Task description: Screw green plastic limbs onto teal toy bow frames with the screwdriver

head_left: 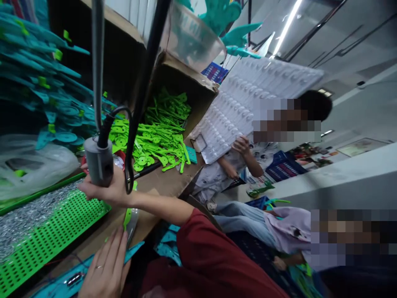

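Grey corded tool [99,161] at left, gripped in R hand [116,189]. L hand [104,269], near, fingers extended over teal part [58,285]; can't tell if gripping. Green perf. tray [68,225] w/ metal bits [27,227] to left; loose lime parts [155,142] far.

Room appears steeply tilted in the head view. Grey ceiling [372,35] at upper right, crossed by dark pipes [319,24]; one long strip light [288,25] lit, bright white, running at a slant. Small dark fixture [360,84] farther right, type unclear. White wall [347,169] at right; pale framed board [362,145] near it, contents too blurred to read. Blue crate [287,166] in background. Brown worktop [181,180] in foreground, dimly lit.
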### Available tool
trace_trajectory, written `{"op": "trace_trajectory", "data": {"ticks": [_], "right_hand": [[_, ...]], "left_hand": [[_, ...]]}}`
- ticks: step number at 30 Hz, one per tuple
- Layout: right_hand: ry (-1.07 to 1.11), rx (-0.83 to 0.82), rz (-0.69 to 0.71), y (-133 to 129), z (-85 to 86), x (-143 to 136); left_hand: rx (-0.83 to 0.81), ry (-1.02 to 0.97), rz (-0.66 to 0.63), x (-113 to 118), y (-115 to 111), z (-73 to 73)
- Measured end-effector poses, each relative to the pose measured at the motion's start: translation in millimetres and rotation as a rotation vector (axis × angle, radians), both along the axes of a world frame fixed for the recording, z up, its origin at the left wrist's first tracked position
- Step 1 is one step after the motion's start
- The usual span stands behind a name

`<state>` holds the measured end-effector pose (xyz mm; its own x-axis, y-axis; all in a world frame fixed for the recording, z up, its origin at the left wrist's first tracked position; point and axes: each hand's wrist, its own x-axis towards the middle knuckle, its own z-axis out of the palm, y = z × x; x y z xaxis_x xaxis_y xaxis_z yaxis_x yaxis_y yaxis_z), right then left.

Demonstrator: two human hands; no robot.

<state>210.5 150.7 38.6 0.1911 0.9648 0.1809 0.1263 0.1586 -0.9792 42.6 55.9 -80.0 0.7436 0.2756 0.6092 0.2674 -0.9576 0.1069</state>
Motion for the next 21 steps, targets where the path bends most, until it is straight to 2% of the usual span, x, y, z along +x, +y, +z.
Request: {"op": "trace_trajectory", "data": {"ticks": [3, 7, 15, 17, 19, 21], "right_hand": [[0.077, 0.031, 0.016, -5.4, 2.1, -1.7], [0.15, -0.015, 0.028, -13.2, 8.7, -5.7], [0.096, -0.018, 0.006, -12.2, 10.6, -4.6], [-0.005, 0.011, -0.003, -18.2, 8.7, -0.9], [-0.244, 0.028, -0.01, -34.4, 4.8, 10.5], [-0.518, 0.005, -0.078, -60.3, -2.6, 36.3]], "left_hand": [[0.015, 0.018, 0.026, -1.3, -1.1, 1.6], [0.031, 0.021, 0.039, -3.3, -2.7, 1.9], [0.015, 0.049, 0.044, -3.1, -4.0, 2.4], [0.016, 0.041, 0.046, -2.5, -4.5, 2.2], [-0.003, 0.028, 0.043, -2.3, -4.7, 2.0], [-0.03, 0.018, 0.037, -2.3, -4.1, 2.1]]}}
